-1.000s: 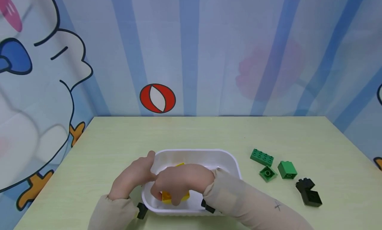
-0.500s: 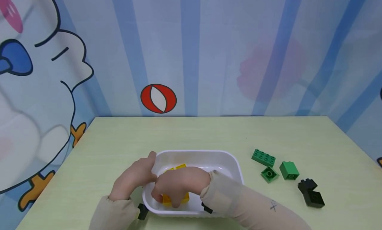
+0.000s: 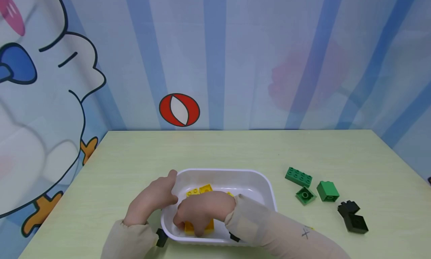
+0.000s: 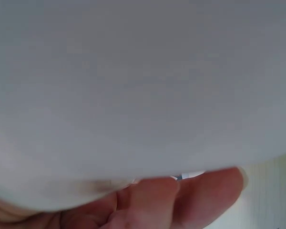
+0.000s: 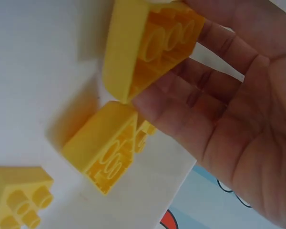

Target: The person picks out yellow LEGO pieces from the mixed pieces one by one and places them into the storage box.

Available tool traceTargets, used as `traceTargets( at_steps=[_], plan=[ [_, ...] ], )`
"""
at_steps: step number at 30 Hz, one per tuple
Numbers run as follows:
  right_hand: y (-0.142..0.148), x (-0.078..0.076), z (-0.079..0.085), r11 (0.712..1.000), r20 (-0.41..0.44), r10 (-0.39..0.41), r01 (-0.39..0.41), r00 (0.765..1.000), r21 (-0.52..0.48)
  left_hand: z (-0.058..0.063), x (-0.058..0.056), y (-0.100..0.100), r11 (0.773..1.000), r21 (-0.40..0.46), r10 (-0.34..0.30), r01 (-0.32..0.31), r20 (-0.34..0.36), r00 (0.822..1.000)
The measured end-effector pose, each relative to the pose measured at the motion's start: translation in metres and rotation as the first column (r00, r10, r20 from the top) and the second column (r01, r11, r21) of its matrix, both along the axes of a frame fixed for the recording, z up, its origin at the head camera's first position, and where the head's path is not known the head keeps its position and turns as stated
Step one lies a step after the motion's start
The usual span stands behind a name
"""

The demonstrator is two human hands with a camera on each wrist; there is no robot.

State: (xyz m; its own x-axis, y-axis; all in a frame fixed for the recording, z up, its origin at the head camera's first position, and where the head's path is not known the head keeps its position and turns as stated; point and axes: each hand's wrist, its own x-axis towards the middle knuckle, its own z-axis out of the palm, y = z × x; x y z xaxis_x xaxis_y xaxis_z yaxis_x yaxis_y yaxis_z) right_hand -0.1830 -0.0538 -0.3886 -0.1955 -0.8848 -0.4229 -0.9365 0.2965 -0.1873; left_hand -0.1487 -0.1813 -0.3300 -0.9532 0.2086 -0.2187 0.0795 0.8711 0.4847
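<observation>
From where I stand, both hands are busy at a white tray point(image 3: 242, 179) on the nearer part of the pale desk point(image 3: 249, 148), a little left of midway between its side edges. The left hand point(image 3: 156, 193) has hold of the tray's left end, one finger along the rim by the far left corner and another tip over the inside. The right hand point(image 3: 203, 210) is inside the tray near its front left corner, pinching a yellow brick point(image 5: 121, 55) between thumb and fingers — the brick is tilted, its hollow underside with the round tubes turned toward the palm.

Other yellow bricks lie loose in the tray: a sloped brick point(image 5: 97, 136) on its side just below the held one — I cannot tell whether the two touch — and a studded brick point(image 5: 21, 191) apart from them.

To the right of the tray, toward the desk's right edge, lie a long green brick point(image 3: 298, 176) with studs up, a small green piece point(image 3: 305, 195) showing its hollow side, and a green block point(image 3: 327, 191). Nearer the right edge sit black bricks point(image 3: 357, 224). Beyond the desk's far edge hangs a blue striped backdrop point(image 3: 242, 61) with a red and white ball printed on it point(image 3: 179, 110).
</observation>
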Motion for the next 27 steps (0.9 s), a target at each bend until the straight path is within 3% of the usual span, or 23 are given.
traceTargets(
  at_steps=[2, 3, 9, 19, 22, 27],
  plan=[
    [0.0, -0.001, -0.002, 1.0, 0.0, -0.002, 0.002, 1.0, 0.01, 0.0, 0.0, 0.0, 1.0, -0.004, 0.003, -0.003, 0.007, 1.0],
    [-0.001, -0.006, -0.012, 1.0, 0.004, 0.0, 0.0, 1.0, 0.006, 0.001, 0.0, 0.001, 1.0, -0.006, 0.006, -0.006, 0.013, 1.0],
    [0.0, -0.002, -0.006, 1.0, -0.002, -0.003, 0.003, 1.0, 0.018, 0.002, 0.0, 0.002, 1.0, -0.012, 0.017, -0.017, 0.026, 1.0],
    [-0.004, -0.01, -0.018, 0.999, 0.026, 0.013, -0.014, 1.0, 0.035, 0.002, 0.001, 0.002, 1.0, -0.015, 0.012, -0.012, 0.024, 1.0],
    [0.0, -0.004, -0.004, 0.999, 0.032, -0.017, 0.016, 0.999, 0.031, 0.002, 0.001, 0.002, 1.0, -0.011, 0.015, -0.014, 0.031, 0.999],
    [0.01, 0.018, 0.048, 0.999, 0.013, -0.042, 0.042, 0.999, 0.014, 0.003, 0.001, 0.001, 1.0, -0.01, 0.004, -0.004, 0.032, 0.999]
  ],
)
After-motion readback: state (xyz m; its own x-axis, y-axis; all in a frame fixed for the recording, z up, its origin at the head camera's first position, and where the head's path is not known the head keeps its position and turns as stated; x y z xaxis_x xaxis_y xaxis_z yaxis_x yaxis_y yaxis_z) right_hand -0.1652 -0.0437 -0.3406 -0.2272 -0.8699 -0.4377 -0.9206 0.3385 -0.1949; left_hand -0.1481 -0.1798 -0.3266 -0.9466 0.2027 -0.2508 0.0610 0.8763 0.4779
